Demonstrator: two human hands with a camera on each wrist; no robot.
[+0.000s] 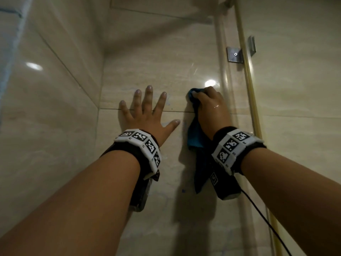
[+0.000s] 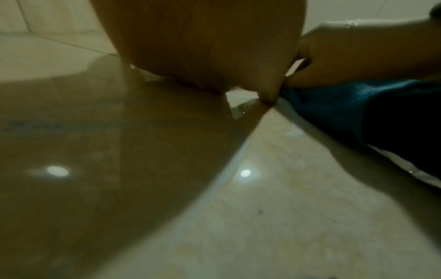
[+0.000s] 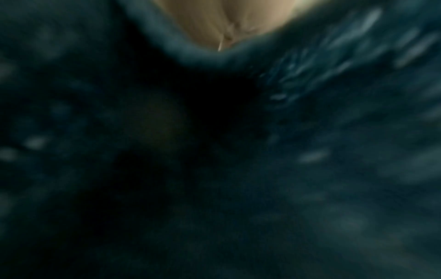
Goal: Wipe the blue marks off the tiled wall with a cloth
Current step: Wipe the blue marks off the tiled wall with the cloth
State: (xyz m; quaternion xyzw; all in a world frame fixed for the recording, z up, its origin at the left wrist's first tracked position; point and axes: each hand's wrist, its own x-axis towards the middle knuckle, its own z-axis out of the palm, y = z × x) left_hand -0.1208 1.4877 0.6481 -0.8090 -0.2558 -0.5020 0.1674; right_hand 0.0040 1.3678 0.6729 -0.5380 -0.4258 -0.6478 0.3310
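Blue, damp-looking fabric makes up the wiping cloth (image 1: 195,137), which is bunched under the right hand (image 1: 209,109) and pressed against the glossy beige tiled wall (image 1: 166,71). The right hand's fingers are curled round the upper end of the cloth, a small fold of which shows beyond the knuckles. The rest of the cloth hangs down along the wall past the wrist, so its long axis is seen to run roughly in line with the forearm, the gripped end pointing up the wall and the loose end trailing toward the person. In the right wrist view almost everything is covered by dark blurred fabric.

The left hand (image 1: 147,111) is laid flat on the wall just beside the cloth, fingers straight and spread, nothing held; its thumb points toward the cloth without touching it. A horizontal grout line (image 1: 173,111) is crossed by both hands. A faint bluish smear (image 1: 127,89) can be made out above the left fingertips, and a small blue mark (image 1: 183,190) lower down, near the cloth's hanging end.

Ceiling light is reflected in the polished tiles. To the right, a glass panel (image 1: 295,89) is seen, held by a metal bracket (image 1: 234,54); a side wall meets the tiled wall in a corner on the left.
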